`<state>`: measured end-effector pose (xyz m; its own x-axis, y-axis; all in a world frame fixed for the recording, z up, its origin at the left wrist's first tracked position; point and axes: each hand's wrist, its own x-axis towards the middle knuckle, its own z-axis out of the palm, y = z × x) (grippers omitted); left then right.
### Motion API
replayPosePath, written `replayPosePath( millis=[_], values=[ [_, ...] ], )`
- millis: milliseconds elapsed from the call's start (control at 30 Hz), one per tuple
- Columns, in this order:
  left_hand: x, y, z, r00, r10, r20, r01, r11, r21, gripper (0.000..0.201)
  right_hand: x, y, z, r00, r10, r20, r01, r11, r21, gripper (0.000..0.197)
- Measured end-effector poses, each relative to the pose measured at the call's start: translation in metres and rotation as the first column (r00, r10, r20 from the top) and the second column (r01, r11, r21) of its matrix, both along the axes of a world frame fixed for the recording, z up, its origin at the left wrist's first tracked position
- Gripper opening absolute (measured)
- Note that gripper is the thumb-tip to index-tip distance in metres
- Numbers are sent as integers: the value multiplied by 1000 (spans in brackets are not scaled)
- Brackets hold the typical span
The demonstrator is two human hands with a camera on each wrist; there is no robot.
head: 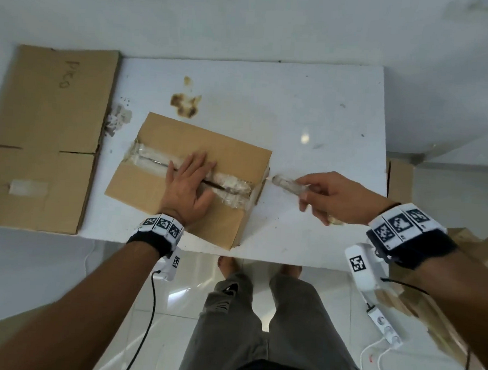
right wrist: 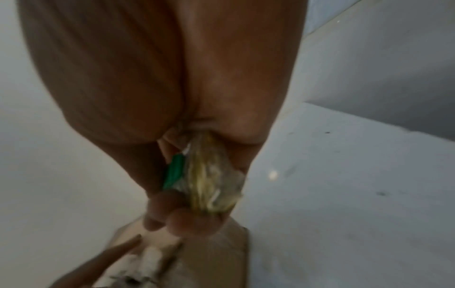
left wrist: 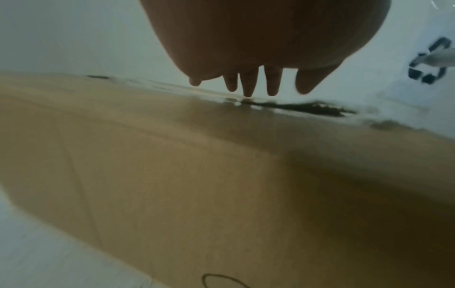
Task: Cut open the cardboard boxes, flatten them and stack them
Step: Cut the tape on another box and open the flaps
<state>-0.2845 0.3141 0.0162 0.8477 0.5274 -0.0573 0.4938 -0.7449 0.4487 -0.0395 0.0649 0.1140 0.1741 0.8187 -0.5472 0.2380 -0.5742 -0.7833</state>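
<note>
A brown cardboard box (head: 151, 197) sits on the white table (head: 311, 126), its taped top seam (head: 237, 188) slit into a dark gap. My left hand (head: 187, 186) lies flat on the box top with straight fingers (left wrist: 247, 85), pressing across the seam. My right hand (head: 327, 196) hovers just right of the box and grips a tape-wrapped cutter (head: 288, 184), its tip pointing at the box's right edge. In the right wrist view the cutter (right wrist: 211, 185) shows a green part and crinkled tape, with the box (right wrist: 216, 251) below it.
A flattened cardboard sheet (head: 47, 135) lies at the table's left end, overhanging it. Brown stains (head: 185, 102) mark the table behind the box. More cardboard (head: 401, 184) lies on the floor at the right, beside a power strip (head: 385, 328). My legs stand at the table's near edge.
</note>
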Motion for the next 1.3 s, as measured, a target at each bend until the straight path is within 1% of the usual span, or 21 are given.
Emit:
replayPosePath(
  millis=[100,133,200,233,300,367,433,500,533,600,633,700,767,833,900,933,1000,1067,1100,1200,1300],
  values=[
    [-15,-6,17,947,321,3,-321,947,12,58,-9,54,15,989,89,122,-101,990,95,21],
    [-23,-10,23,880,474,-16,-474,881,-2,57,-15,79,16,977,119,176,-140,984,111,21],
    [-42,-22,29,664,743,-89,-747,663,-45,67,-23,130,7,939,155,306,-195,975,104,18],
    [-52,-31,30,557,821,-130,-831,550,-84,74,-25,154,2,900,175,398,-221,972,73,19],
    [-65,-54,27,425,878,-218,-887,356,-294,90,-26,191,-11,801,215,559,-251,968,-13,24],
    [-63,-73,21,413,865,-286,-805,199,-559,103,-28,204,-20,771,243,588,-230,968,-98,28],
    [-52,-74,17,407,858,-314,-787,154,-598,115,-32,194,-29,784,210,583,-188,977,-99,26],
    [-43,-57,23,392,843,-369,-860,192,-473,132,-37,168,-39,835,196,515,-187,980,-70,21],
    [-42,-44,24,407,820,-403,-884,242,-399,141,-42,150,-44,891,198,408,-184,980,-74,18],
    [-41,-15,27,512,730,-453,-859,428,-280,154,-52,111,-49,986,123,115,-112,989,-93,16],
    [-40,-2,27,576,666,-475,-813,530,-243,158,-57,95,-49,999,50,21,-48,995,-87,16],
    [-32,20,29,668,528,-524,-697,691,-192,162,-61,75,-41,997,-75,-20,74,995,-63,20],
    [-23,33,32,719,386,-578,-555,820,-142,166,-53,65,-34,983,-181,-16,179,981,-71,26],
    [-15,39,35,749,245,-616,-409,902,-139,168,-40,60,-26,954,-269,-133,258,961,-99,20],
    [-7,41,36,749,155,-645,-282,954,-99,168,-28,57,-16,935,-279,-218,269,960,-77,29],
    [-3,39,37,741,131,-659,-234,970,-69,167,-24,56,-10,945,-250,-212,243,968,-57,35],
    [7,29,36,732,94,-675,-177,983,-55,159,-24,55,1,973,-164,-163,169,986,13,28],
    [16,15,34,737,121,-665,-216,974,-63,149,-28,56,2,987,-138,-81,145,985,89,14],
    [20,8,32,742,167,-649,-262,964,-51,145,-29,57,0,986,-167,-8,167,980,107,16],
    [24,-3,26,747,283,-602,-342,939,17,136,-29,60,-12,945,-210,250,179,974,140,21],
    [22,-3,23,777,318,-543,-337,939,68,127,-21,66,-15,860,-22,511,-19,997,75,18]
  ],
)
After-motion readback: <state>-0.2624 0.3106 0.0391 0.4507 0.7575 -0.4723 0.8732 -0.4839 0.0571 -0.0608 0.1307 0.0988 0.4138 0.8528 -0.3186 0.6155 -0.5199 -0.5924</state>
